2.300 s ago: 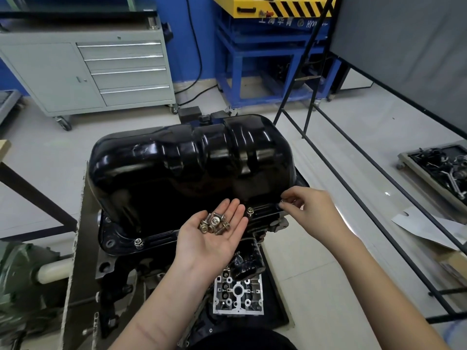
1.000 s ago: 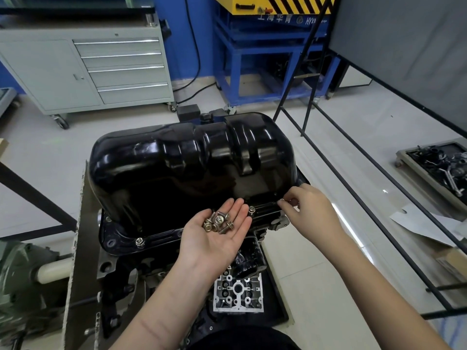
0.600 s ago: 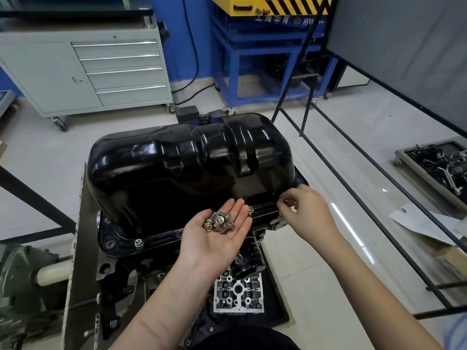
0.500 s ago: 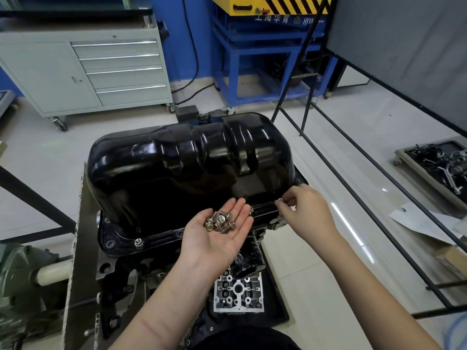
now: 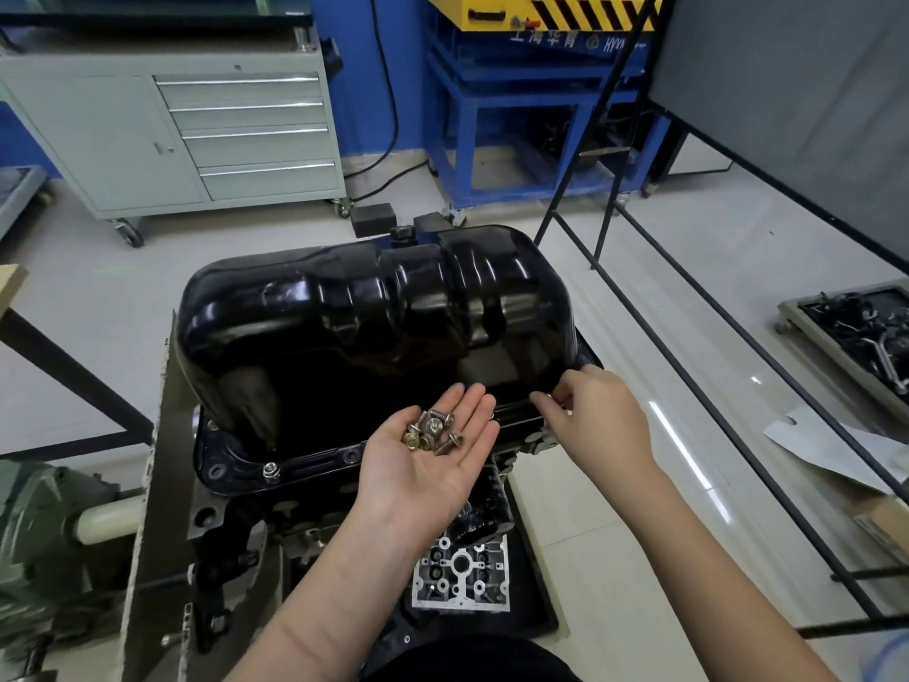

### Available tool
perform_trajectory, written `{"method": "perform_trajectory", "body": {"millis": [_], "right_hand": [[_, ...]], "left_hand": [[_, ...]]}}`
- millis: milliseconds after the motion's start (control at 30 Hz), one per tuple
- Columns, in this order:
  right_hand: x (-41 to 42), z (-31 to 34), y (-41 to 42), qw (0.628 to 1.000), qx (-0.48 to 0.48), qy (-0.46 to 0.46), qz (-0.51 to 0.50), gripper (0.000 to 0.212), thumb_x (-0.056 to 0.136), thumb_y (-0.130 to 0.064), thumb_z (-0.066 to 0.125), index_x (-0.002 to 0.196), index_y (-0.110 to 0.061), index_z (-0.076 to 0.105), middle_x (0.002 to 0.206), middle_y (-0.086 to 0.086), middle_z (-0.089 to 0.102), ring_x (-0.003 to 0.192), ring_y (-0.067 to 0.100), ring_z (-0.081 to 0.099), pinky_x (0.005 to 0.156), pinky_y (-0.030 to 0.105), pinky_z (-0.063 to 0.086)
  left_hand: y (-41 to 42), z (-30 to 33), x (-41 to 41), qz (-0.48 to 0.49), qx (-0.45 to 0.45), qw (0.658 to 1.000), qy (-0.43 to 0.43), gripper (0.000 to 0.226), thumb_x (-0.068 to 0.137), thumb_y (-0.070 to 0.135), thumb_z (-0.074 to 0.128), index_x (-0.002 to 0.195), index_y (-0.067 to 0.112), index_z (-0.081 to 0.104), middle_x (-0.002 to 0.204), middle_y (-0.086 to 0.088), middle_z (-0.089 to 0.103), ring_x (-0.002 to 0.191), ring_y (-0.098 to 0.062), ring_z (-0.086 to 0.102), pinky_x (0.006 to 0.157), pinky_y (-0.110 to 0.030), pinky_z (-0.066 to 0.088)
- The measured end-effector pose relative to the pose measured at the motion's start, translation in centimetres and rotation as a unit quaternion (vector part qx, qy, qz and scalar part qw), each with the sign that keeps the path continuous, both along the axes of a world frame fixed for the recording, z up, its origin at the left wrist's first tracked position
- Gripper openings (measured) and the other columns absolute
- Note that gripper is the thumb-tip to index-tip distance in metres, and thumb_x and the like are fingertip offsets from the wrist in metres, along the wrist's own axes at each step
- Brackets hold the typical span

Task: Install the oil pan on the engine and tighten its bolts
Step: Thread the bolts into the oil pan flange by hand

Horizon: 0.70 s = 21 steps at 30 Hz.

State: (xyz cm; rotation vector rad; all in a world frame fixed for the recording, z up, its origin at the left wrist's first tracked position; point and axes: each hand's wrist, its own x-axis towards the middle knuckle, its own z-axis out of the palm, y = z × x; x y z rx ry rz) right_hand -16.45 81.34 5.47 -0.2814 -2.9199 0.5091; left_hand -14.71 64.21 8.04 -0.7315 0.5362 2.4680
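step: we're hand-starting a bolt at the oil pan flange
right hand: pinching that bolt
left hand: flat, palm up, spare bolts
next: we thread it straight

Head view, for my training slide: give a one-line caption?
Left hand cups spare bolts while right hand pinches one at oil pan flange.

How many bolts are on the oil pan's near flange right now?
3: left-corner bolt; middle bolt just beyond the left hand; right bolt, pinched by the right hand. Any on the far side are hidden.
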Motion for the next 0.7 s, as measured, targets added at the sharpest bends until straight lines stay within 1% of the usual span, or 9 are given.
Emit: {"method": "perform_trajectory", "body": {"millis": [67,133,200,233,300,400,567,633,700], "right_hand": [[0.2,0.6,0.5,1.000,0.003,0.009,0.008,0.035,0.084,-0.046,0.057,0.085,-0.011,0.064,0.087,0.000,0.055,0.091,0.017,0.052,0.065,0.029,0.042],[0.8,1.8,1.3,0.992,-0.079,0.100,0.017,0.031,0.084,-0.044,0.056,0.085,-0.015,0.067,0.081,-0.005,0.054,0.081,0.011,0.053,0.065,0.026,0.042],[1.6,3.3,1.6,0.962,-0.192,0.185,0.054,0.018,0.086,-0.034,0.059,0.079,-0.019,0.067,0.074,-0.009,0.055,0.072,0.003,0.053,0.063,0.010,0.037],[2.1,3.8,1.4,0.950,-0.231,0.195,0.082,0.012,0.084,-0.029,0.059,0.077,-0.022,0.066,0.072,-0.011,0.056,0.070,0.000,0.053,0.061,0.006,0.036],[3.3,4.0,0.3,0.941,-0.271,0.151,0.134,0.005,0.079,-0.027,0.060,0.078,-0.028,0.065,0.072,-0.012,0.057,0.069,-0.002,0.053,0.060,0.004,0.036],[4.4,2.9,-1.7,0.949,-0.260,0.066,0.163,0.009,0.081,-0.028,0.067,0.086,-0.021,0.070,0.073,-0.015,0.052,0.068,0.002,0.051,0.062,0.011,0.039],[4.9,2.7,-2.5,0.955,-0.257,0.079,0.128,0.008,0.083,-0.022,0.065,0.089,-0.020,0.070,0.074,-0.018,0.046,0.068,0.001,0.049,0.065,0.020,0.043],[5.1,3.1,-2.6,0.952,-0.269,0.074,0.124,0.007,0.081,-0.022,0.067,0.087,-0.021,0.069,0.075,-0.017,0.047,0.070,0.002,0.050,0.065,0.019,0.043],[5.2,3.4,-2.8,0.948,-0.284,0.076,0.118,0.006,0.079,-0.022,0.069,0.082,-0.023,0.064,0.074,-0.017,0.047,0.072,0.001,0.050,0.065,0.014,0.040]], "left_hand": [[0.4,0.1,0.1,0.008,0.007,1.000,0.002,0.057,0.095,0.024,0.032,0.070,-0.007,0.072,0.093,-0.020,0.070,0.079,-0.031,0.069,0.073,-0.041,0.049],[1.0,0.1,0.3,0.019,0.014,1.000,0.002,0.056,0.095,0.024,0.032,0.071,-0.006,0.072,0.094,-0.020,0.070,0.083,-0.031,0.068,0.074,-0.041,0.049],[1.9,0.2,0.4,0.029,0.021,0.999,-0.001,0.056,0.095,0.024,0.032,0.071,-0.006,0.072,0.094,-0.020,0.070,0.086,-0.031,0.066,0.075,-0.041,0.048],[2.4,0.3,0.5,0.031,0.024,0.999,-0.006,0.056,0.095,0.024,0.032,0.071,-0.006,0.072,0.093,-0.020,0.070,0.088,-0.031,0.066,0.076,-0.042,0.048],[3.3,0.6,0.6,0.031,0.031,0.999,-0.012,0.054,0.095,0.024,0.033,0.072,-0.006,0.072,0.093,-0.020,0.070,0.090,-0.031,0.064,0.077,-0.043,0.047],[4.1,1.1,0.5,0.041,0.048,0.998,-0.017,0.051,0.094,0.023,0.034,0.074,-0.007,0.070,0.093,-0.020,0.070,0.093,-0.032,0.062,0.070,-0.046,0.046],[4.5,1.4,0.2,0.027,0.051,0.998,-0.019,0.045,0.094,0.023,0.033,0.084,-0.005,0.068,0.096,-0.019,0.070,0.097,-0.031,0.062,0.072,-0.044,0.045],[4.7,1.5,0.0,0.009,0.045,0.999,-0.014,0.043,0.094,0.024,0.032,0.089,-0.002,0.066,0.096,-0.017,0.071,0.097,-0.030,0.062,0.072,-0.044,0.046],[4.8,1.6,-0.2,-0.003,0.042,0.999,-0.009,0.042,0.094,0.024,0.032,0.091,-0.001,0.065,0.095,-0.016,0.071,0.097,-0.029,0.062,0.079,-0.044,0.046]]}}
